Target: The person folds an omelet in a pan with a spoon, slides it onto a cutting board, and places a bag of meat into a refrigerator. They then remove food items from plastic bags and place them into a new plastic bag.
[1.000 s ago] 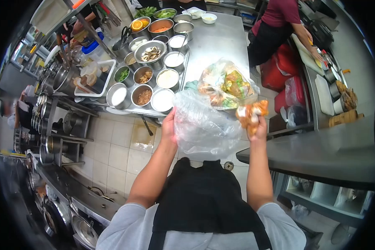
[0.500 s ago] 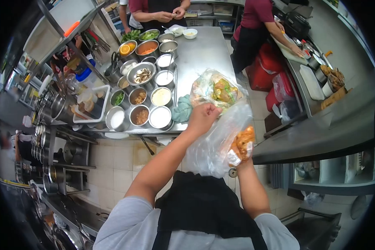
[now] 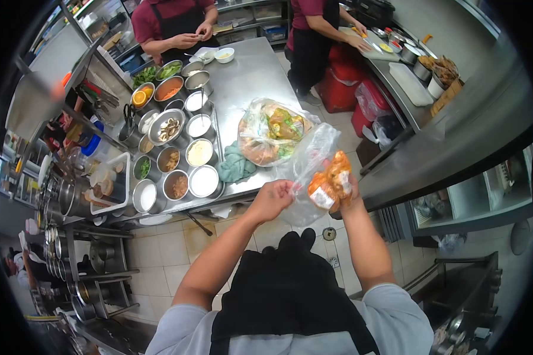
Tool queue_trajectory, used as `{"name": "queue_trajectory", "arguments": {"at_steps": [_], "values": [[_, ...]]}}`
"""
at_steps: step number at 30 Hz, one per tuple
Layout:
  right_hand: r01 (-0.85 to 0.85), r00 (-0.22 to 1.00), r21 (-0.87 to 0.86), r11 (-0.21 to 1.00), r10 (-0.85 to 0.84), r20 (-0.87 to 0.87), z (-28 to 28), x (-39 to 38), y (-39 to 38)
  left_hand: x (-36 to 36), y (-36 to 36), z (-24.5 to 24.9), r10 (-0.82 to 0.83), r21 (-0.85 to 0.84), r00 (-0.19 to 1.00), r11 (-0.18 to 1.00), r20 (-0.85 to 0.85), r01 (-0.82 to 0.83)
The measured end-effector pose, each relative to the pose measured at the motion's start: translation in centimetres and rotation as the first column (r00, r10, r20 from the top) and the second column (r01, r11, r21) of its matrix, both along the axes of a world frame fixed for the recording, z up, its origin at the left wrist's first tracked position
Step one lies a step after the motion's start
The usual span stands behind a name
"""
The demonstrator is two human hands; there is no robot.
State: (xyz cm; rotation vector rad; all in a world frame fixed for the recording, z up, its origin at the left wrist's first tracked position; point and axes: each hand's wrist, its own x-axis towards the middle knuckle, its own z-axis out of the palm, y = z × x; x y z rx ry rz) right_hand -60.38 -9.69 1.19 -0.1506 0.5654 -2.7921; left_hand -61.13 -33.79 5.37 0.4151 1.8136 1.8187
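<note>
My left hand (image 3: 270, 200) is closed, its fingertips pinching the edge of a clear plastic bag (image 3: 305, 155). My right hand (image 3: 350, 200) grips a bundle of orange-brown food (image 3: 333, 179) in clear wrap with white patches, held up at the right side of the bag. The exact kind of food I cannot tell. Behind the clear bag, a larger bag of yellow, green and orange food (image 3: 284, 124) rests on the steel table (image 3: 249, 65). A teal cloth (image 3: 237, 164) lies beside it at the table's front edge.
Metal containers of ingredients, among them a bowl of sliced mushrooms (image 3: 167, 127) and a tub of white powder (image 3: 204, 180), crowd the table's left side. Two co-workers in maroon shirts stand beyond it, one at a cutting board (image 3: 370, 47). A steel panel (image 3: 444, 136) borders my right.
My view has shifted, moving the table leftward in frame. My left hand has come down and toward me with the bag's edge. The orange food in my right hand is raised and turned more into view.
</note>
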Motion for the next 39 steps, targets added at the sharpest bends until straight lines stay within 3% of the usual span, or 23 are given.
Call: {"name": "queue_trajectory", "arguments": {"at_steps": [1,2,3,4,5,6,9,13,17,19,21,23,25,27,29,31,32,34,35,36,37,38,39], "values": [[0.003,1.000,-0.001,1.000,-0.002,0.004,-0.9,0.0,0.9,-0.5,0.2,-1.3,0.043,-0.161,0.999,0.986,-0.013,-0.045],[0.058,0.998,0.006,0.998,-0.057,-0.019,-1.9,-0.2,2.0,-0.3,1.1,-1.9,0.193,-0.073,0.979,0.978,-0.062,-0.198],[0.117,0.992,0.012,0.993,-0.117,-0.043,-2.0,-0.1,2.7,-0.6,0.8,-2.4,0.184,-0.076,0.981,0.979,-0.064,-0.188],[0.182,0.983,0.062,0.981,-0.181,-0.030,-1.9,0.3,3.9,-0.8,0.4,-2.9,0.281,-0.099,0.948,0.950,-0.148,-0.297],[0.118,0.991,0.054,0.992,-0.114,-0.069,-0.4,1.2,4.8,-1.0,0.4,-3.5,0.366,-0.112,0.901,0.910,-0.232,-0.398],[0.172,0.985,0.055,0.984,-0.170,-0.041,0.0,1.4,5.3,-0.9,0.9,-3.7,0.447,0.003,0.892,0.894,-0.066,-0.448],[0.270,0.961,0.107,0.957,-0.274,0.024,-1.0,2.1,6.4,-0.5,1.2,-3.1,0.445,-0.099,0.895,0.889,-0.035,-0.446],[0.437,0.871,0.171,0.883,-0.462,0.165,-1.3,3.6,6.7,0.4,4.1,-1.3,0.272,-0.187,0.910,0.922,-0.311,-0.340],[0.606,0.752,0.158,0.780,-0.626,0.206,-3.1,6.4,9.0,0.0,5.8,-3.4,-0.055,-0.296,0.962,0.955,-0.267,-0.028],[0.668,0.675,0.218,0.711,-0.703,0.224,-3.2,8.7,10.8,1.1,6.9,-2.6,0.009,-0.231,0.992,0.972,-0.124,-0.038],[0.659,0.712,0.173,0.732,-0.681,0.170,-2.6,11.6,12.9,0.8,7.8,-4.5,-0.029,-0.241,0.991,0.970,-0.133,-0.004],[0.712,0.611,0.268,0.649,-0.761,0.217,-2.8,13.7,15.4,1.0,9.4,-4.9,-0.047,-0.266,0.939,0.963,-0.340,-0.048],[0.758,0.547,0.280,0.589,-0.808,0.218,-3.9,16.1,18.8,1.0,11.4,-4.0,-0.042,-0.305,0.928,0.949,-0.371,-0.079],[0.768,0.562,0.248,0.591,-0.807,0.183,-2.5,18.8,20.5,1.0,14.1,-3.1,-0.016,-0.324,0.876,0.932,-0.482,-0.162],[0.675,0.709,0.239,0.698,-0.704,0.051,-1.3,20.7,22.0,1.1,17.1,-2.9,0.000,-0.290,0.887,0.945,-0.461,-0.151],[0.645,0.729,0.292,0.706,-0.683,0.041,0.8,20.4,20.2,1.4,20.7,-3.3,-0.030,-0.186,0.857,0.979,-0.514,-0.078],[0.610,0.750,0.348,0.712,-0.661,0.038,1.3,20.1,19.3,1.9,22.6,-2.9,-0.108,-0.186,0.871,0.982,-0.479,0.019],[0.350,0.909,0.399,0.848,-0.410,0.076,-3.2,19.0,19.5,3.3,26.4,-2.3,-0.285,-0.189,0.838,0.957,-0.465,0.220],[0.336,0.917,0.398,0.854,-0.392,0.067,-5.7,18.5,20.3,4.2,27.8,-1.1,-0.379,-0.148,0.833,0.925,-0.404,0.349],[0.185,0.948,0.241,0.953,-0.238,0.213,-8.1,17.8,21.3,5.0,29.0,0.0,-0.459,-0.097,0.817,0.885,-0.348,0.456],[0.019,0.943,0.063,0.998,-0.038,0.331,-9.5,16.9,22.1,5.4,29.9,0.3,-0.524,-0.182,0.756,0.850,-0.391,0.495],[-0.044,0.949,0.068,0.997,0.020,0.314,-10.3,16.2,22.8,5.5,30.4,0.5,-0.583,-0.275,0.693,0.812,-0.424,0.515],[0.163,0.891,0.068,0.984,-0.177,0.419,-11.0,15.7,23.5,5.6,30.8,-0.1,-0.586,-0.305,0.659,0.809,-0.471,0.502]]}}
